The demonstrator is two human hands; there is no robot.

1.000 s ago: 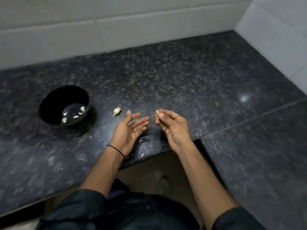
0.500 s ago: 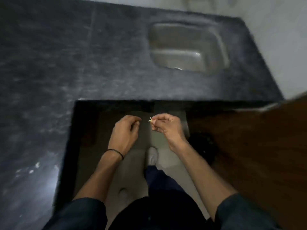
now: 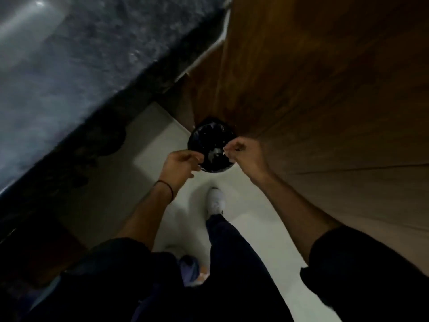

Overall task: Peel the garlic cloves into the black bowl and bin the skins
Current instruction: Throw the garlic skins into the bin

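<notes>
Black liner [image 3: 209,138] is seen in the bin [image 3: 219,165] on the floor [image 3: 246,228], beside a wooden door [image 3: 325,94]. A pale skin [image 3: 224,150] is pinched above it by the right hand [image 3: 241,152], grip clamped. The left hand [image 3: 180,165] is held curled at the near rim; what its grip holds cannot be told.

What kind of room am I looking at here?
Most likely a home kitchen: dark speckled stone counter, wooden panel, and a black-lined bin on the pale floor.
</notes>
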